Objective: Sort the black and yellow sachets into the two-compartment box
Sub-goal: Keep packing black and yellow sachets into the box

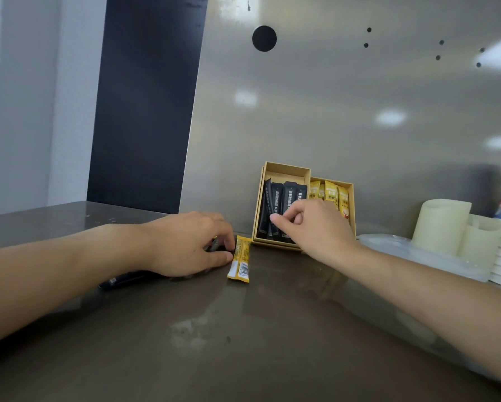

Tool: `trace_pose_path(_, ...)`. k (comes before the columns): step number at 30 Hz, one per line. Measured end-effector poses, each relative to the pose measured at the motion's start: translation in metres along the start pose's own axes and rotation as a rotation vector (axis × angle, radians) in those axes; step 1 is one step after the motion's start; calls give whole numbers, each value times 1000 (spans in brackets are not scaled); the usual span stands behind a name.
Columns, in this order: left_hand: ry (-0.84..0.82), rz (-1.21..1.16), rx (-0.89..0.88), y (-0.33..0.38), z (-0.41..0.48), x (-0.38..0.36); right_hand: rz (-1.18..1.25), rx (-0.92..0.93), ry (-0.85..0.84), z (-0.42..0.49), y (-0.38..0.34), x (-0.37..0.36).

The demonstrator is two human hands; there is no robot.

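Setting: brushed steel wall (345, 111) behind a dark metal surface (243, 343); dark upright panel (144, 97) at far left.

1. Second black sachet (121, 281): flat on the surface, mostly under the left wrist, long axis roughly left to right.
2. Left hand (191, 245): palm down, fingers curled, thumb and fingertips pinching the end of a black sachet (215, 245), most of it hidden.
3. Yellow sachet (239, 259): loose on the surface, just right of the left thumb tip. Long axis near to far, barcode end toward the viewer, far end pointing at the box.
4. Two-compartment box (285, 172): cardboard, propped against the wall. Left compartment holds black sachets (276, 204), right compartment yellow sachets (330, 192), all standing lengthwise.
5. Right hand (313, 224): in front of the box, fingers curled, thumb over the black sachets; cannot tell whether it holds anything.
6. Cream cups (440, 224) and clear plastic bag (417, 250): far right.
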State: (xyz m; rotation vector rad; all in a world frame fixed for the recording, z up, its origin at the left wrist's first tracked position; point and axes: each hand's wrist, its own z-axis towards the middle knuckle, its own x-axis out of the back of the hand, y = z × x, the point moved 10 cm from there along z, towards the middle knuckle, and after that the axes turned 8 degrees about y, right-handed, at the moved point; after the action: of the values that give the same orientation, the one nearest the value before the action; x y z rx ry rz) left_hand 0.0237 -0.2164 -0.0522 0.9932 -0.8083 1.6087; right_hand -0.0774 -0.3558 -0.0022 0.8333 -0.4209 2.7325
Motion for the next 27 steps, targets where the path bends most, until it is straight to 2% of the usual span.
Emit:
trace_pose_path(6, 5, -3, 3, 0, -1, 1, -9, 5, -58, 0, 6, -11)
trace_pose_path(11, 2, 2, 1, 0, 0, 0, 95, -120, -81, 3, 21, -21)
trace_pose_path(15, 0, 2, 0, 0, 0, 0, 113, -148, -85, 2, 26, -20)
trace_pose_path(19, -2, -3, -3, 1, 0, 1, 103, -94, -8, 3, 22, -14)
trace_pose_path(22, 0, -4, 0, 0, 0, 0, 44, 14, 81, 3, 10, -1)
trace_pose_path(25, -7, 1, 2, 0, 0, 0, -98, 136, 80, 0, -1, 1)
trace_pose_path(27, -11, 1, 5, 0, 0, 1, -133, 152, 68, -1, -2, -1)
